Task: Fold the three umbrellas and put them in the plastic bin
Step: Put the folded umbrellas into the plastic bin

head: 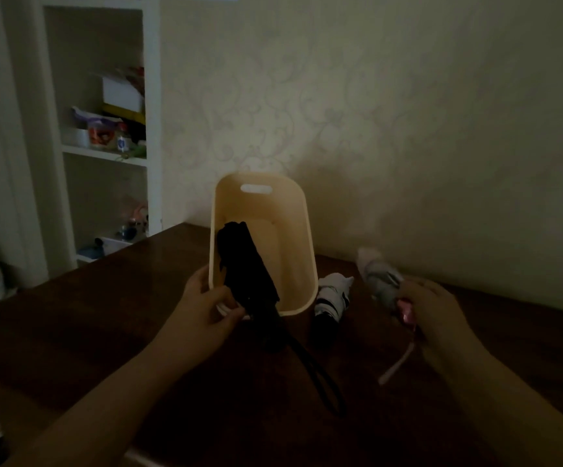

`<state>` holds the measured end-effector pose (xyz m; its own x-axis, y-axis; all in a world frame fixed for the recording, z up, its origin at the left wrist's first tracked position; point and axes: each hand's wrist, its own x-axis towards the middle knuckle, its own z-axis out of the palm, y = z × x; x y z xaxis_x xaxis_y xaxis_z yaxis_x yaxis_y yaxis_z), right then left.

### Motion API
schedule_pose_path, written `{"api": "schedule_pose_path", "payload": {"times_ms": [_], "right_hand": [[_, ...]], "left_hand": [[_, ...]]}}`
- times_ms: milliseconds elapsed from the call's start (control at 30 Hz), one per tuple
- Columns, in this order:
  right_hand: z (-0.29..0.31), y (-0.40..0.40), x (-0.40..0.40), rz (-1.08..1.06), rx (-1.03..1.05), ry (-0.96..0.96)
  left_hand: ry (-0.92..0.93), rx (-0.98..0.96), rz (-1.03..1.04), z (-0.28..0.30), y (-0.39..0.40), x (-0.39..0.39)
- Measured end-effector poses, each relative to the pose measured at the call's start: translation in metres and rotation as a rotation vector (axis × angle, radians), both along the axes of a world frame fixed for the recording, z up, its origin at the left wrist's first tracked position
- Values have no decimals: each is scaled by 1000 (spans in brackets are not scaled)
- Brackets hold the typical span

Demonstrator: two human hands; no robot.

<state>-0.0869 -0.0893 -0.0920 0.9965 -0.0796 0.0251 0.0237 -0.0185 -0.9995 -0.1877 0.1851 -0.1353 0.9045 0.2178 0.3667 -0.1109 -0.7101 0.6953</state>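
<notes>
A cream plastic bin (302,230) stands on the dark wooden table (104,325), near the wall. A folded black umbrella (244,267) leans over the bin's near rim, its top end inside and its wrist strap trailing on the table. My left hand (207,310) holds this umbrella near its handle. A folded black-and-white umbrella (332,298) lies on the table just right of the bin. Further right lies a folded grey-and-white umbrella (379,276) with a pink handle and pink strap. My right hand (436,310) grips it at the handle.
A white shelf unit (104,129) with boxes and small items stands at the back left, beyond the table's left edge. A patterned wall runs behind the table. The room is dim.
</notes>
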Motion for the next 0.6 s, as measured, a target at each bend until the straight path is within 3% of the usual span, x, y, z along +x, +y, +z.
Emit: {"api": "schedule_pose_path", "payload": {"times_ms": [200, 367, 600], "right_hand": [[44, 35, -49, 200, 81, -324], [45, 79, -69, 351, -114, -354], [4, 121, -40, 336, -480, -402]], "left_hand": [[-28, 42, -6, -2, 5, -1], [-61, 68, -40, -1, 8, 0], [-65, 89, -51, -4, 15, -2]]}}
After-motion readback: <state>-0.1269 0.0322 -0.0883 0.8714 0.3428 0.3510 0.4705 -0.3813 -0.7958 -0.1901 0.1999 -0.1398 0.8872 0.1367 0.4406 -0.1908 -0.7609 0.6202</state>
